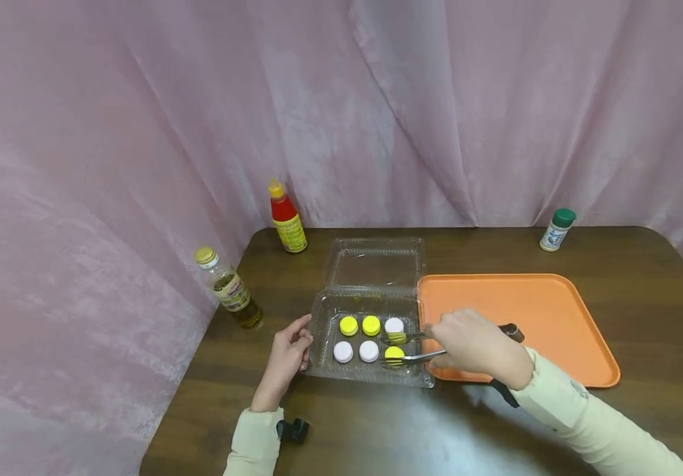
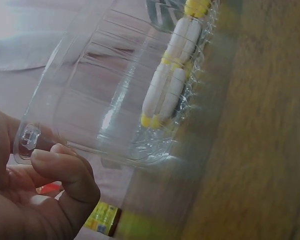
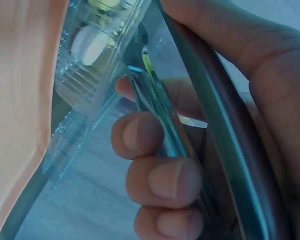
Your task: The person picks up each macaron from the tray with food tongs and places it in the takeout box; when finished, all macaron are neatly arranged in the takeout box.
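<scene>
A clear plastic box [image 1: 371,379] stands open with white and yellow macarons inside. Its back row has yellow macarons [image 1: 349,325] and a white one at the right. White macarons [image 1: 343,352] lie in the front row, with a yellow macaron [image 1: 394,353] at the right end. My left hand [image 1: 286,354] pinches the box's left rim [image 2: 31,137] between thumb and fingers. Metal tongs [image 1: 417,359] are gripped in my right hand [image 1: 478,347]; their ends stand apart over the box's right column, one overlapping the front yellow macaron.
An orange tray [image 1: 508,297] lies against the box's right side, under my right hand. The box's clear lid [image 1: 375,264] is folded back. An oil bottle [image 1: 232,291] and a red sauce bottle [image 1: 287,221] stand left; a green-capped shaker [image 1: 557,230] stands back right.
</scene>
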